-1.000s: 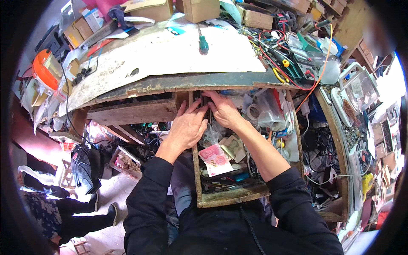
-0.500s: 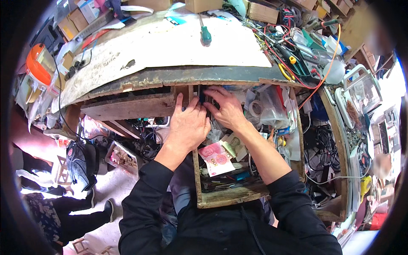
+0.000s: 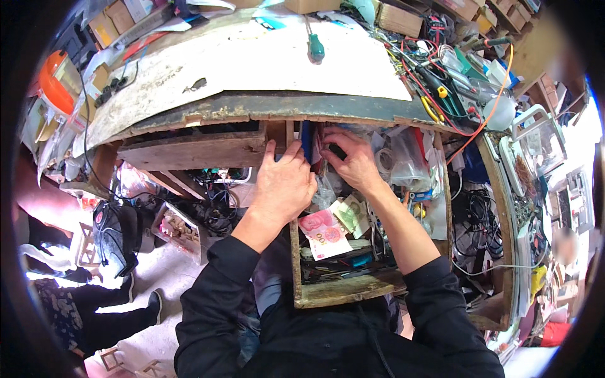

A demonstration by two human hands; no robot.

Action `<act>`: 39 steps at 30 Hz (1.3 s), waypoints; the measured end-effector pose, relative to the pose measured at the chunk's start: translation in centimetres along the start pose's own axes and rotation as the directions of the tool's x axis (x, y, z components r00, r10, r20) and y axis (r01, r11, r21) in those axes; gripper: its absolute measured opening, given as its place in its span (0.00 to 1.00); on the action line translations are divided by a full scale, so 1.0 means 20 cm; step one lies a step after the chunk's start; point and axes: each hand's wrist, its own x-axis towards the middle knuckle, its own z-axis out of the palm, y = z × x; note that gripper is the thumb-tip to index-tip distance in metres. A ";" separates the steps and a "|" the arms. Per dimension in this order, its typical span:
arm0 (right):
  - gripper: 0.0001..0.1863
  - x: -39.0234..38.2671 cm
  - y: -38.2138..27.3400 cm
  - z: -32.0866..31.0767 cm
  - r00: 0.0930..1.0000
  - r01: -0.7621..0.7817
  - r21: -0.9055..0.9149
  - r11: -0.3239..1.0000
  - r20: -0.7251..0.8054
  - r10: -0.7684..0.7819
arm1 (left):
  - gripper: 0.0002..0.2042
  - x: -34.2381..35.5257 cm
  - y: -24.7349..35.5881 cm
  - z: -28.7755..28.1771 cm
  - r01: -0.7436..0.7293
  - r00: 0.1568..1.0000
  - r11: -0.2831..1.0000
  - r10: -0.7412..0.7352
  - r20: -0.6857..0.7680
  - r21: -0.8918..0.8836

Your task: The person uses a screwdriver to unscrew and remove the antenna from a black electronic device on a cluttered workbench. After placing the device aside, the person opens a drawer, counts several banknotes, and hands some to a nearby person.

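Note:
My left hand [image 3: 283, 183] straddles the left side wall of the pulled-out wooden drawer [image 3: 346, 291], fingers bent over the wood. At the drawer's back, my right hand [image 3: 353, 164] has bent fingers closed around a narrow reddish item I cannot make out, beside an upright blue strip [image 3: 305, 142]. Below the hands lie a pink banknote [image 3: 324, 236] and a greenish banknote [image 3: 353, 217], among plastic bags [image 3: 409, 160], rolls of tape and small tools. A green-handled screwdriver [image 3: 316, 47] lies on the white sheet on the desktop above.
Tools and wires [image 3: 438, 88] crowd the desktop's right. An orange visor-like object [image 3: 57, 85] sits at far left. Below are a black bag [image 3: 115, 233], a box of small items [image 3: 178, 233] and tangled cables [image 3: 479, 223]. Another person's dark-clothed legs and shoe [image 3: 126, 318] are at lower left.
My right fingers have curled further at the drawer's back, where blue and reddish upright items now show. My hands and the drawer appear slightly further right as the view shifts.

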 end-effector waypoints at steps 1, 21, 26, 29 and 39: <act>0.16 0.00 0.00 0.00 1.000 0.000 -0.001 1.000 0.002 0.000 | 0.15 -0.01 0.00 0.01 0.001 0.999 1.000 -0.001 -0.032 -0.009; 0.18 -0.02 -0.02 -0.02 0.999 -0.005 -0.136 0.991 0.036 0.010 | 0.14 0.00 -0.03 -0.02 -0.146 0.989 0.989 0.146 0.005 0.040; 0.17 0.00 -0.03 -0.03 0.996 0.038 -0.205 0.978 0.084 -0.022 | 0.13 0.01 -0.04 -0.01 -0.141 0.990 0.988 0.140 0.020 0.056; 0.16 -0.01 -0.01 -0.02 0.998 0.016 -0.144 0.989 0.059 -0.007 | 0.13 0.01 -0.05 0.00 -0.138 0.990 0.989 0.139 -0.014 0.058; 0.21 -0.02 0.02 -0.02 0.998 0.050 -0.145 0.988 0.038 -0.045 | 0.18 0.01 -0.04 0.01 -0.100 0.995 0.995 0.099 -0.020 -0.008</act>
